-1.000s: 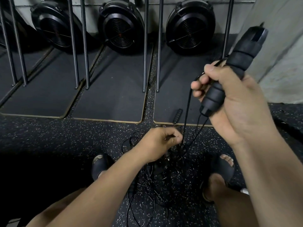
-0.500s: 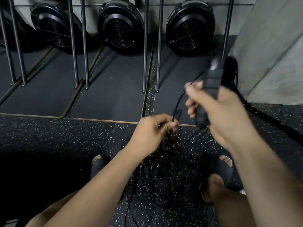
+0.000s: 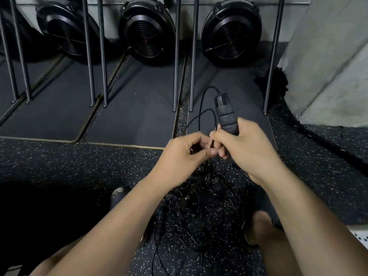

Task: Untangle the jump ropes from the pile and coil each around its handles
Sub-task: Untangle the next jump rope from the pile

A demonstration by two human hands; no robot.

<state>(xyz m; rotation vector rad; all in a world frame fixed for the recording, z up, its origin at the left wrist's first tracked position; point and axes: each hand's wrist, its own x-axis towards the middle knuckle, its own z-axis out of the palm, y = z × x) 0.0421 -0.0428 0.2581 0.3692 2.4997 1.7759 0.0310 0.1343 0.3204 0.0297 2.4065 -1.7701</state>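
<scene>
Head view: one jump rope being worked loose, hands nearly touching above the pile.

Tangled pile [image 3: 191, 196] lies on the speckled floor [image 3: 79, 166] between the feet, directly under the hands. Left hand [image 3: 179, 156] is curled, apparently pinching the thin cord [image 3: 208, 87] just above the pile. Right hand [image 3: 245, 148] is wrapped round the foam handle [image 3: 226, 114], held upright, with a slack loop arcing beyond over the mat [image 3: 135, 108]. Judgement: feed cord slowly through the pinch under light tension, and clear snags before winding.
</scene>
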